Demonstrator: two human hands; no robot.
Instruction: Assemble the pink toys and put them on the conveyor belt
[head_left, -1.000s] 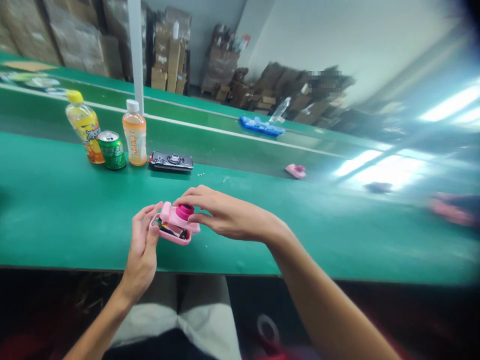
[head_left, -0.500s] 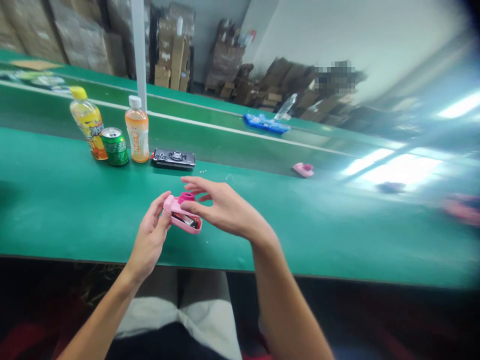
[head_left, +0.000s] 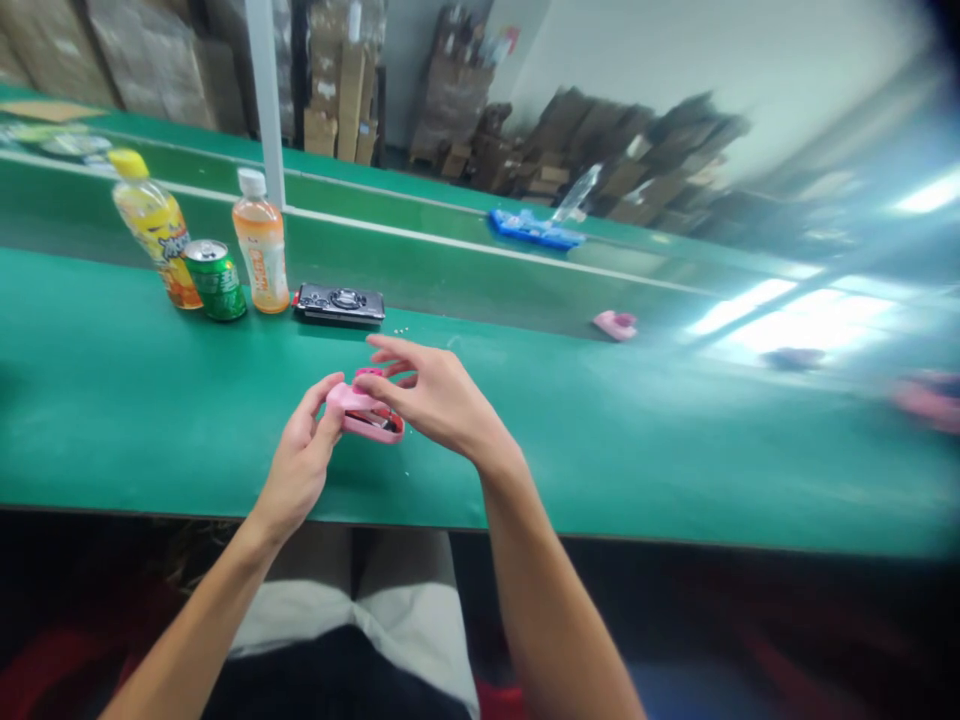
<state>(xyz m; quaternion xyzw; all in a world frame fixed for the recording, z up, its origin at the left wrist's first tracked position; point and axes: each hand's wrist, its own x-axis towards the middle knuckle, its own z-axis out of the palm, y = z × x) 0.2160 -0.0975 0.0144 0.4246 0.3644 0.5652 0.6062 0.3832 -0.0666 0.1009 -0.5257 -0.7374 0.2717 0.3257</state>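
A pink toy camera (head_left: 373, 431) is held just above the green table, its casing parted along the near side so that dark and reddish parts show inside. My left hand (head_left: 306, 440) is closed on its left end, thumb on the near side and fingers behind. The thumb of my right hand (head_left: 431, 395) presses on the magenta lens ring (head_left: 368, 372) on top. My right fingers curve over the far side, partly hidden, with the index finger stretched beyond the ring.
Beyond my hands stand a yellow-capped bottle (head_left: 159, 235), a green can (head_left: 215, 282), an orange drink bottle (head_left: 260, 245) and a black phone-like device (head_left: 341, 304). Tiny white bits lie nearby. Another pink toy (head_left: 615, 324) rests at right; a blue tray (head_left: 534, 229) lies farther back.
The toy camera has tilted, and the gap in its casing looks narrower. My right thumb now covers more of the lens ring. The whole view has shifted slightly.
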